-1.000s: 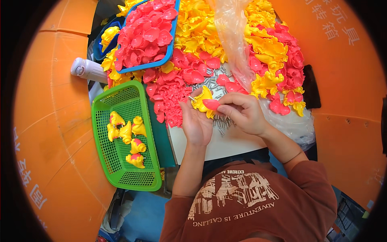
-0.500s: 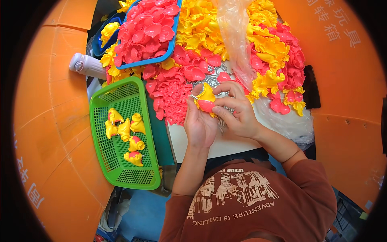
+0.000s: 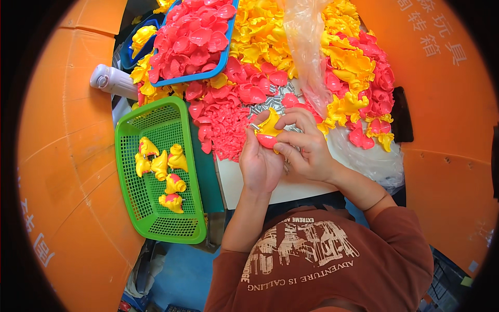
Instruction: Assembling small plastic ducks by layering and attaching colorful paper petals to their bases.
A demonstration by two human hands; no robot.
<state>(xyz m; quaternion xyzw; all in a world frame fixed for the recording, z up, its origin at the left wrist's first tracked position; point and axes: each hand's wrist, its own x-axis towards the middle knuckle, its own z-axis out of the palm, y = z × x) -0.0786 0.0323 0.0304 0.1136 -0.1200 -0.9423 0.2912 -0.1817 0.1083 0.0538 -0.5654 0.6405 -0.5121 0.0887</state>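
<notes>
Both my hands hold one small toy piece (image 3: pixel 269 132), a yellow plastic shell joined to a pink one. My left hand (image 3: pixel 258 164) cups it from below, fingers up along its left side. My right hand (image 3: pixel 305 147) pinches it from the right, with thumb and fingers wrapped over the top. Just beyond the piece lie several small grey metal pins (image 3: pixel 268 106) on the white table (image 3: pixel 286 190). Heaps of loose pink shells (image 3: pixel 228 130) and yellow shells (image 3: pixel 260 41) spread over the table behind my hands.
A green mesh basket (image 3: pixel 179 229) at my left holds several finished yellow-and-pink pieces (image 3: pixel 161 166). A blue tray (image 3: pixel 218 62) full of pink shells sits at the back, a clear plastic bag (image 3: pixel 306 47) lies over the pile, a white bottle (image 3: pixel 112 80) lies far left. Orange walls curve round both sides.
My hands have drawn the yellow-and-pink piece slightly nearer to me and closed tighter round it; my right fingers now lie over its top. The basket's contents are unchanged.
</notes>
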